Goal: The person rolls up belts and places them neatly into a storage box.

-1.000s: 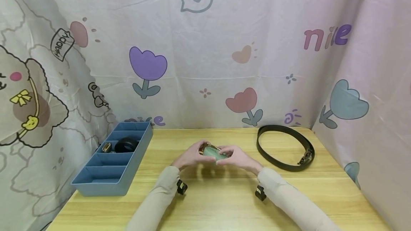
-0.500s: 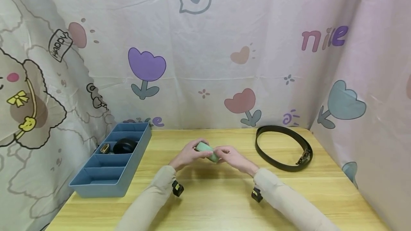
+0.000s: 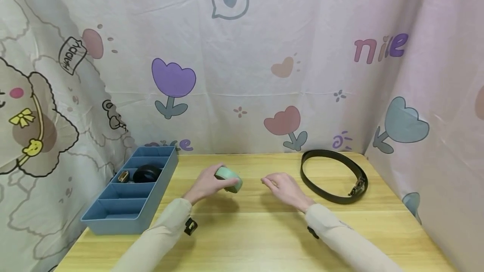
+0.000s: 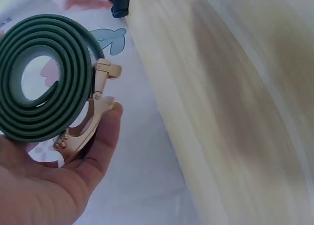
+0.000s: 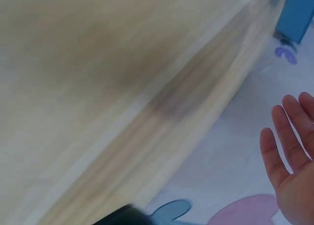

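A green belt (image 4: 76,82) is wound into a tight coil, with its gold buckle (image 4: 93,112) at the outer end. My left hand (image 3: 209,184) holds this coil above the table, thumb on one side and fingers on the other; in the left wrist view a finger lies along the buckle. Apart from the coil, to its right, my right hand (image 3: 286,189) hovers over the wood with nothing in it. Its fingers (image 5: 290,136) look fairly straight in the right wrist view.
At the left stands a blue divided box (image 3: 140,221). One compartment holds a rolled black belt (image 3: 146,173) with a gold buckle (image 3: 123,176). An uncoiled black belt (image 3: 332,198) forms a loop at the right of the wooden table (image 3: 257,238). A printed curtain (image 3: 234,53) hangs behind.
Both hands were around the green coil. The right hand has let go and drawn off to the right, while the left hand has carried the coil leftward.
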Demonstrator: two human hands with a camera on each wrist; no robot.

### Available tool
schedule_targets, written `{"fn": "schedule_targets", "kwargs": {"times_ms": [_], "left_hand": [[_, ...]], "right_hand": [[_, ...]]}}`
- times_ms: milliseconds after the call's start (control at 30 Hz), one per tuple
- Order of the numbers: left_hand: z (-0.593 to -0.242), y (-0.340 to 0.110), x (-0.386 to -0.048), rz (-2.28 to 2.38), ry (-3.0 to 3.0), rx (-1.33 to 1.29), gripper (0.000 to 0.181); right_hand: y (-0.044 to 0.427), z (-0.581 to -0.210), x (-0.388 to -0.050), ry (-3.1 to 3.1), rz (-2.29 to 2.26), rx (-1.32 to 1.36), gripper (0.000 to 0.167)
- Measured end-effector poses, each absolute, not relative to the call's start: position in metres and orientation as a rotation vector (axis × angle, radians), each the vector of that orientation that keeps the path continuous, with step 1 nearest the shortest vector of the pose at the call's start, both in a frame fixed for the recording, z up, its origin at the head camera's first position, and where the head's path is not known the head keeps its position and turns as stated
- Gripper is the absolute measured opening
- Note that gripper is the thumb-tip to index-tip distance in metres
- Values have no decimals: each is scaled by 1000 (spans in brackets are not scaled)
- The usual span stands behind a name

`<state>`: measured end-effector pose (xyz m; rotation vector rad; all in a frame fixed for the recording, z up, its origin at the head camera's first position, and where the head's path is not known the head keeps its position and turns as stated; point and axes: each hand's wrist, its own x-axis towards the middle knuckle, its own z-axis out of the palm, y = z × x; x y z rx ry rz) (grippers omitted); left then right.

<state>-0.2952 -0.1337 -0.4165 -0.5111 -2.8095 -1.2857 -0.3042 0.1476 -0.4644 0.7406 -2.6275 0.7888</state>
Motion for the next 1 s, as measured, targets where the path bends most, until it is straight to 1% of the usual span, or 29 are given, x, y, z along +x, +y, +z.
{"fn": "schedule_targets", "kwargs": {"times_ms": [167, 300, 433, 533, 733, 867, 1000], "left_hand": [[-409, -149, -285, -1216, -2849, -514, 47], [-405, -164, -281, -1179, -2871, -460, 51], [-399, -185, -279, -1143, -2895, -405, 55], [-392, -200, -275, -1071, -2911, -345, 63], [-379, -230, -262, -861, -2951, -209, 92], [-374, -253, -257, -805, -2946, -158, 95], [-374, -279, -252, -756, -2924, -92, 91]], "right_hand": [[172, -470, -306, -2617, 749, 637, 31], [189, -471, -304, -2627, 690, 564, 30], [205, -474, -302, -2639, 619, 548, 31], [217, -476, -301, -2641, 588, 534, 30], [234, -476, -301, -2633, 492, 528, 23], [240, -477, -302, -2603, 432, 534, 19], [243, -478, -302, -2588, 421, 529, 19]]}}
